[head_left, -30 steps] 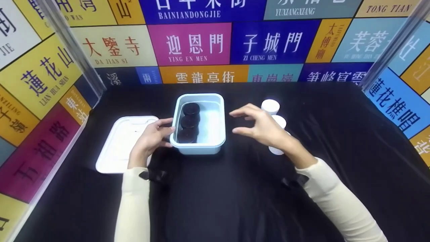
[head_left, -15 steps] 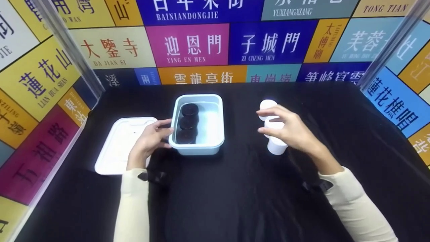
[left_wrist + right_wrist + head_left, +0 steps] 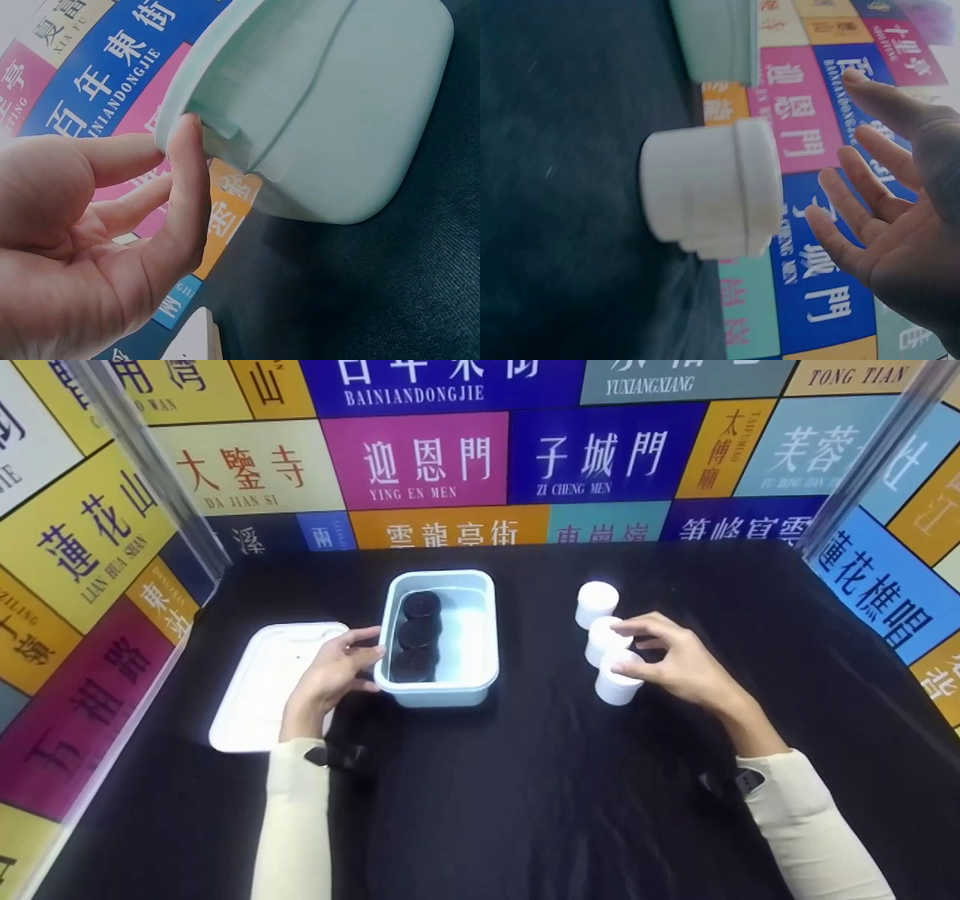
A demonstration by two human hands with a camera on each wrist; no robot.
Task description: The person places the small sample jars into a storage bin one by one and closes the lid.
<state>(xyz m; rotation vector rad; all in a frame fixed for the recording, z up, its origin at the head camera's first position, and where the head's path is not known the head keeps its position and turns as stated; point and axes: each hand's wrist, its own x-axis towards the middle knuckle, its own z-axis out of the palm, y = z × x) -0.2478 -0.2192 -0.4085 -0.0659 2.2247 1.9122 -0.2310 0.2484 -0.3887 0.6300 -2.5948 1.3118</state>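
In the head view, a pale blue plastic container [image 3: 480,652] holds three black round-topped items [image 3: 416,634] along its left side. My left hand [image 3: 330,671] grips its left rim; the left wrist view has the thumb [image 3: 191,187] against the outside of that rim [image 3: 176,105]. To the right, three white lidded jars stand in a slanting row: far [image 3: 598,601], middle [image 3: 604,639] and near [image 3: 616,690]. My right hand [image 3: 679,660] is spread beside the near and middle jars. In the right wrist view its fingers are apart, past the lid of a white jar [image 3: 697,184].
A white rectangular lid [image 3: 259,682] lies left of the container, partly behind the left hand and wrist. Black cloth [image 3: 480,802] covers the table. Printed panels [image 3: 420,461] and clear posts [image 3: 169,472] bound the back and sides.
My right hand has moved right, from between the container and the jars to beside the near and middle jars. The left hand has stayed at the container's rim.
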